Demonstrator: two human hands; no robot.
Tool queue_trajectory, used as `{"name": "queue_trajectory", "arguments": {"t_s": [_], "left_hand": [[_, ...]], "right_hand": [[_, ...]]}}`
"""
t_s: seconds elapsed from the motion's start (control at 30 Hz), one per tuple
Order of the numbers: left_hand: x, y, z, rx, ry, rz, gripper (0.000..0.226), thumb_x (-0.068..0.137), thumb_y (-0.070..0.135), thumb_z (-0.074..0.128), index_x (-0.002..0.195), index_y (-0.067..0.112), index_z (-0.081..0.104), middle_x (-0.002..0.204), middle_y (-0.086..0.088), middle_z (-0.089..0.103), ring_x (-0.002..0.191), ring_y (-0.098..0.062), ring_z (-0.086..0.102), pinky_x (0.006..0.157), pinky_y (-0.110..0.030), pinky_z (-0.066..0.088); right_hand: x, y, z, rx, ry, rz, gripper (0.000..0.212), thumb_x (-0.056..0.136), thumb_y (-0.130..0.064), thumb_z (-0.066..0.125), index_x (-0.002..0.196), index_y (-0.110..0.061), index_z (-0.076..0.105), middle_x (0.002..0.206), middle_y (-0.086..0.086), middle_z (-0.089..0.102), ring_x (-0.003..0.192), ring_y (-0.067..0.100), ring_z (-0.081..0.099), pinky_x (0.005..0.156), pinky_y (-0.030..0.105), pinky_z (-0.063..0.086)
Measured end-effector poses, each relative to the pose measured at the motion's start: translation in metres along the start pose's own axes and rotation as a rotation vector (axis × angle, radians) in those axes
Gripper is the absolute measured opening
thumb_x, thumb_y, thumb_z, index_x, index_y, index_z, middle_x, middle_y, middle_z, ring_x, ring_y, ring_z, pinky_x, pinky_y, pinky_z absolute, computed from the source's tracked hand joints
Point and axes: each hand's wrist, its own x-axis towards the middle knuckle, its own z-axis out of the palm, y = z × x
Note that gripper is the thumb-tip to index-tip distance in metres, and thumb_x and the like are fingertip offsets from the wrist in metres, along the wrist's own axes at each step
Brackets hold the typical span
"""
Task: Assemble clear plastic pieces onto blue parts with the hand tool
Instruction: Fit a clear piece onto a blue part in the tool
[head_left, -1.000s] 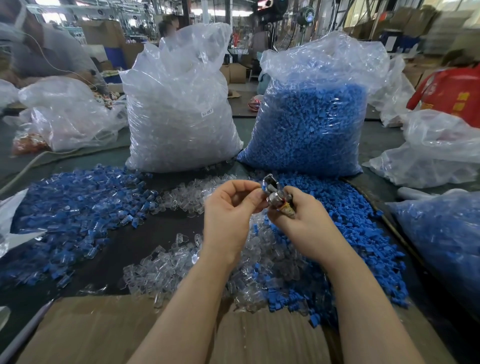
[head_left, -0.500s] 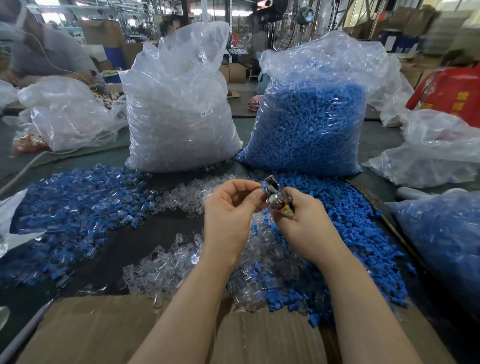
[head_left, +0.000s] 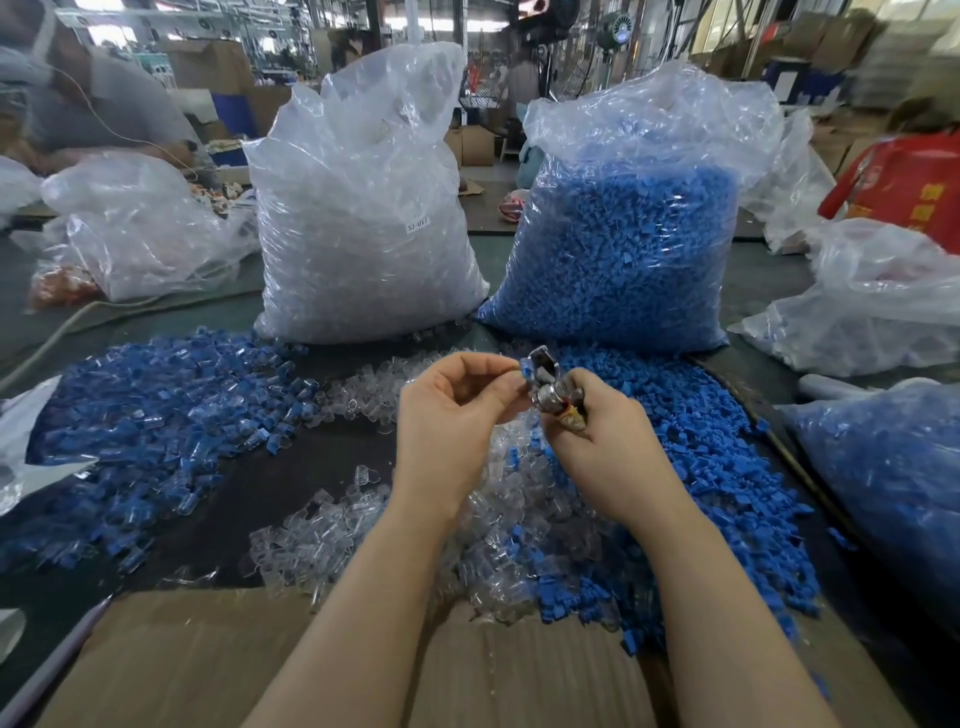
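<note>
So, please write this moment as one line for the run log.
left hand: pinches blue part at tool | right hand: holds tool

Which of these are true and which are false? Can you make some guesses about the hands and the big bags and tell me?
1. The right hand holds a metal hand tool. True.
2. The big bag of blue parts stands to the left of the big bag of clear pieces. False: the blue one is on the right.
3. The left hand pinches a small blue part at the tool's tip. True.
4. Both hands lie flat on the cardboard. False: they are raised above the loose piles.
5. The pile of loose blue parts lies below the right hand. True.
</note>
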Motion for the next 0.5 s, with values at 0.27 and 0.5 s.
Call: {"name": "queue_trajectory", "arguments": {"t_s": [0.27,0.5], "left_hand": [[0.016,0.000,-0.110,0.976,0.602,-0.090,0.013,0.091,0.014,0.068,0.101,0.014,0.077,0.098,-0.009,0.075,0.081,-0.016,0.059,0.077,-0.032,0.044],[0.012,-0.013,-0.142,1.077,0.673,-0.324,0.023,0.093,0.006,0.060,0.112,0.004,0.073,0.113,-0.025,0.068,0.104,-0.043,0.060,0.086,-0.050,0.051]], "right_hand": [[0.001,0.007,-0.002,-0.018,0.069,-0.022,0.016,0.090,-0.027,0.062,0.081,-0.027,0.049,0.064,-0.004,0.059,0.059,0.011,0.053,0.057,0.038,0.044],[0.002,0.007,-0.002,-0.086,0.046,-0.025,0.015,0.090,-0.029,0.062,0.084,-0.026,0.049,0.066,-0.004,0.060,0.060,0.016,0.055,0.057,0.040,0.046]]}}
